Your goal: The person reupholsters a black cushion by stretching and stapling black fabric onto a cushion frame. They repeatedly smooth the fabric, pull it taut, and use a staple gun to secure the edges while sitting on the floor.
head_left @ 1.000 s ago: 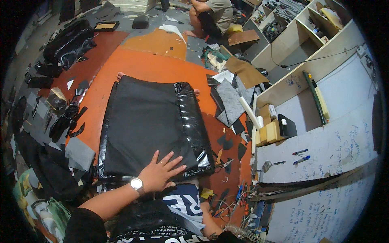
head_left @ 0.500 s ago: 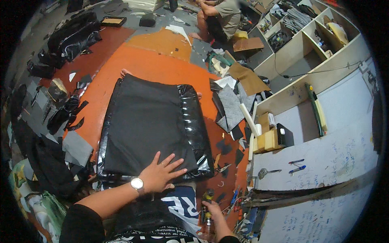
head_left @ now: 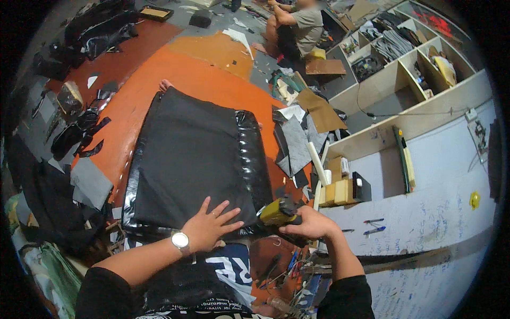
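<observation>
Across my lap lies a large padded panel [head_left: 186, 159], its middle covered in matte black cloth with glossy black material along its borders. My left hand [head_left: 211, 223], with a watch on the wrist, is spread flat on the cloth near the close edge. Gripped in my right hand [head_left: 313, 222] is a yellow and black staple gun [head_left: 277, 212], its nose at the panel's near right corner. Whether the nose touches the panel I cannot tell.
Grey and brown scraps [head_left: 297, 143] lie right of the panel beside a wooden shelf unit [head_left: 366, 125]. Hand tools [head_left: 297, 266] are strewn on the floor near my right side. Black bundles [head_left: 101, 37] lie far left. Another person [head_left: 303, 29] sits at the back.
My right hand has lifted the staple gun from the floor beside me up to the panel's near right corner. The left hand stays flat on the cloth.
</observation>
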Available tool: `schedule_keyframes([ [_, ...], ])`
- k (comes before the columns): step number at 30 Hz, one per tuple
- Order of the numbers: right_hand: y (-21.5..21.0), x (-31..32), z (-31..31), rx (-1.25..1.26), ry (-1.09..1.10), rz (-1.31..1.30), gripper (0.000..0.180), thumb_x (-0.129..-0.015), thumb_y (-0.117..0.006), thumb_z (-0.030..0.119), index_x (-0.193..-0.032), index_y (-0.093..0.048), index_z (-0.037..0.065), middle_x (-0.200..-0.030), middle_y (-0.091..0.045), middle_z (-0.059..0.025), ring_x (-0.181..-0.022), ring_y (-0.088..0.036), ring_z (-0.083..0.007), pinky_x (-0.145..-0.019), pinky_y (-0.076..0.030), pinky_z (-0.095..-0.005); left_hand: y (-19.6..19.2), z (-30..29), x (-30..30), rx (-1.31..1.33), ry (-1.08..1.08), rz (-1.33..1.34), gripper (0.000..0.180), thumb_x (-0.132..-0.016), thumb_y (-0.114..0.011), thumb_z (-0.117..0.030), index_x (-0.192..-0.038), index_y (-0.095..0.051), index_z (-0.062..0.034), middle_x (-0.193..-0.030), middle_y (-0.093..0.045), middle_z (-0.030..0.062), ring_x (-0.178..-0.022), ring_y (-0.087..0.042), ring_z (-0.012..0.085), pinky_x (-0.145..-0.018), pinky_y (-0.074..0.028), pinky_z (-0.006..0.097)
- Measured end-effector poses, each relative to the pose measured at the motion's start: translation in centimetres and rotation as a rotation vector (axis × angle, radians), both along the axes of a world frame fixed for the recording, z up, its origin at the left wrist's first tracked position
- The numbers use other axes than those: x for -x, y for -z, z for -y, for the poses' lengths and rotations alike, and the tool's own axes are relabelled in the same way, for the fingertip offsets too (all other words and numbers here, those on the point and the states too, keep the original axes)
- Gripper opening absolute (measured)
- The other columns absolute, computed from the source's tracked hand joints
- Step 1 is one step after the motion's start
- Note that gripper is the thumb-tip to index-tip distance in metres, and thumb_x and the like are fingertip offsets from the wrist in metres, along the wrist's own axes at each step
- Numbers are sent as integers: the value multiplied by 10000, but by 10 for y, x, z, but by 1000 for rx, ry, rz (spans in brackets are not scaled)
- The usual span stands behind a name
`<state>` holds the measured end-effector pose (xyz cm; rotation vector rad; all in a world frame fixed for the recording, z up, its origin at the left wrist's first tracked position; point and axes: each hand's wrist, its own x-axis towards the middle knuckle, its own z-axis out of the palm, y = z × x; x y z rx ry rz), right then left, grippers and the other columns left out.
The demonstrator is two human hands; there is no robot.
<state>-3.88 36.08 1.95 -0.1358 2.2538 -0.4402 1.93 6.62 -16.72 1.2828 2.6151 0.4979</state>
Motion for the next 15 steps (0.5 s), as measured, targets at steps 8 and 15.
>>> schedule_keyframes([
  [8, 12, 44, 39, -295, -235, 130, 569, -868, -799, 485, -1171, -784, 4, -1026, -793, -220, -971, -769, -356, -902, -593, -435, 1, 2, 1, -11, -5, 3, 848, -946, -732, -525, -1684, -359, -339, -1789, -251, 20, -1644, -228, 322, -1269, -196, 715],
  [15, 60, 36, 15, -160, -249, 158, 546, -867, -805, 448, -1128, -769, -30, -1057, -787, -227, -982, -759, -363, -914, -586, -442, 0, 4, 0, 21, 4, 21, 836, -956, -722, -516, -1686, -357, -337, -1790, -249, 24, -1647, -226, 309, -1275, -196, 703],
])
